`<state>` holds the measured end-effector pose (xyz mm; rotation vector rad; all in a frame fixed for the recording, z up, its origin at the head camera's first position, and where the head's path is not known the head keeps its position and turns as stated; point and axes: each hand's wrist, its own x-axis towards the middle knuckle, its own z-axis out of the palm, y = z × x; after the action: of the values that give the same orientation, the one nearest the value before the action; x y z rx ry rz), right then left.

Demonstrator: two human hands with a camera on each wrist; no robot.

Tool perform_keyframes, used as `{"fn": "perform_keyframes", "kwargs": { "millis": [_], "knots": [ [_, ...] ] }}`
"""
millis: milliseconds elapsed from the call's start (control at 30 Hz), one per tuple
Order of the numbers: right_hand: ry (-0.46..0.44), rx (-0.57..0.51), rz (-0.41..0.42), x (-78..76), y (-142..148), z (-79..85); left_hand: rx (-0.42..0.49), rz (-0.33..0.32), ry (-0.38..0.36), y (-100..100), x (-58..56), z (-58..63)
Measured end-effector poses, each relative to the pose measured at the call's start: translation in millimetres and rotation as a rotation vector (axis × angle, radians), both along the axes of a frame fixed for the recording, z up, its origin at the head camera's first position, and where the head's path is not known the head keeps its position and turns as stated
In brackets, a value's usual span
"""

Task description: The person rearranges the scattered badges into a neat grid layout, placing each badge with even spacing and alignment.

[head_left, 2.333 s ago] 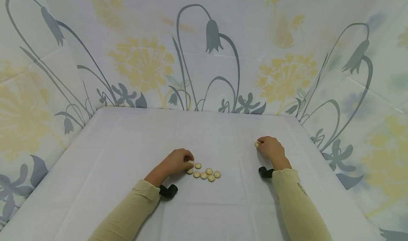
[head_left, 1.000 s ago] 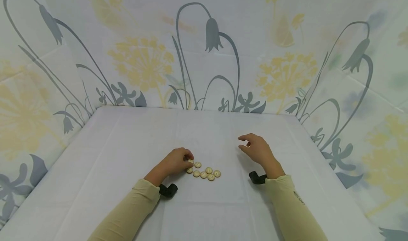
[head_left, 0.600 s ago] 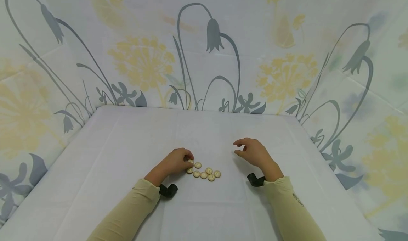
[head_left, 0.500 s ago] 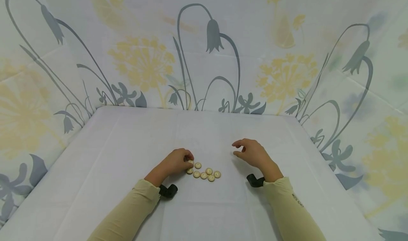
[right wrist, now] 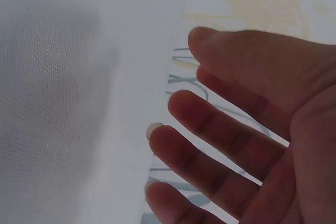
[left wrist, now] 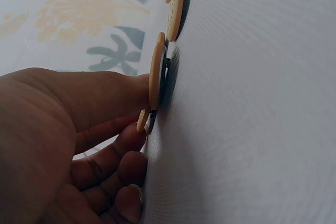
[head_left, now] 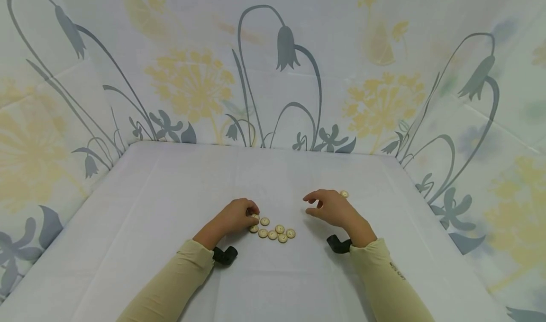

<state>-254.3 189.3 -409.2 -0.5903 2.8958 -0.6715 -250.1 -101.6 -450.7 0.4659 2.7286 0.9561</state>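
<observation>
Several round pale wooden buttons (head_left: pixel 272 235) lie in a loose cluster on the white cloth. At the cluster's left end my left hand (head_left: pixel 230 217) rests on the cloth, thumb and forefinger curled around one button (head_left: pixel 255 216). In the left wrist view that button (left wrist: pixel 142 120) shows at the fingertips, and another button (left wrist: pixel 156 72) stands out in front of the thumb. My right hand (head_left: pixel 334 208) hovers right of the cluster with nothing in it; its fingers (right wrist: pixel 191 108) are loosely bent and apart. Just behind it lies a lone button (head_left: pixel 344 194), partly covered by the hand.
The white-covered table (head_left: pixel 192 170) meets a floral cloth backdrop (head_left: pixel 273 76) at the back and both sides. A black wrist camera (head_left: pixel 225 255) sits at the left cuff, another black wrist camera (head_left: pixel 339 244) at the right.
My right hand has let go of a button at the right and moved left and nearer, so that button now shows behind it. The left hand and the cluster have stayed put.
</observation>
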Motion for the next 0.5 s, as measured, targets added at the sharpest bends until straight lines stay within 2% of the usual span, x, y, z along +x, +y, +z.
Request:
{"fn": "perform_keyframes", "kwargs": {
  "millis": [167, 500],
  "knots": [
    [-0.046, 0.004, 0.048, 5.2, -4, 2.7, 0.002, 0.0, 0.01, 0, 0.9, 1.0],
    [-0.068, 0.011, 0.072, 10.3, -12, 2.5, 0.017, -0.003, 0.005, 0, -0.5, -0.8]
  ]
}}
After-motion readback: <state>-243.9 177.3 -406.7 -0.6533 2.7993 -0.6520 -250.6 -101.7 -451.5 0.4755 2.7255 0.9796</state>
